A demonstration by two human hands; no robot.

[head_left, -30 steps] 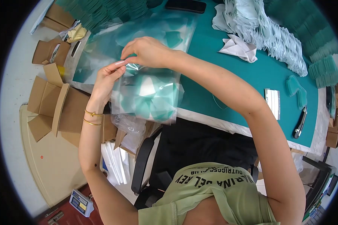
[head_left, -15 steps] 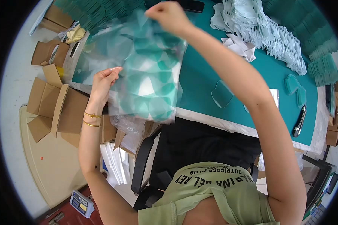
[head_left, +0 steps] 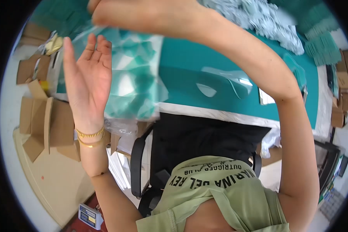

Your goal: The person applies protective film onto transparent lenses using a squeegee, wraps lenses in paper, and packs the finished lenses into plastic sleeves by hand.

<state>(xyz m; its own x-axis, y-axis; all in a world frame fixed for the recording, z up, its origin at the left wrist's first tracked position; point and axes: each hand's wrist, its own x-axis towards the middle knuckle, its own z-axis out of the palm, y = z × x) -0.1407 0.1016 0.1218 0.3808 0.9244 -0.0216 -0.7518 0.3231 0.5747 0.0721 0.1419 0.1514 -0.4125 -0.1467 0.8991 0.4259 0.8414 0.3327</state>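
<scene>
Several clear sheets (head_left: 131, 83) lie behind the left hand (head_left: 90, 77), fingers wide; right hand (head_left: 125, 14) too blurred to tell.

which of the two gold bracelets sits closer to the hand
The beaded bracelet, lying just below the palm of the left hand. The other, a smooth plain band, sits farther down the arm, toward the elbow.

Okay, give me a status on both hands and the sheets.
Left hand open, palm showing. Right hand blurred at top edge, grip unclear. Clear sheets on green tabletop, partly hidden by both hands.
</scene>
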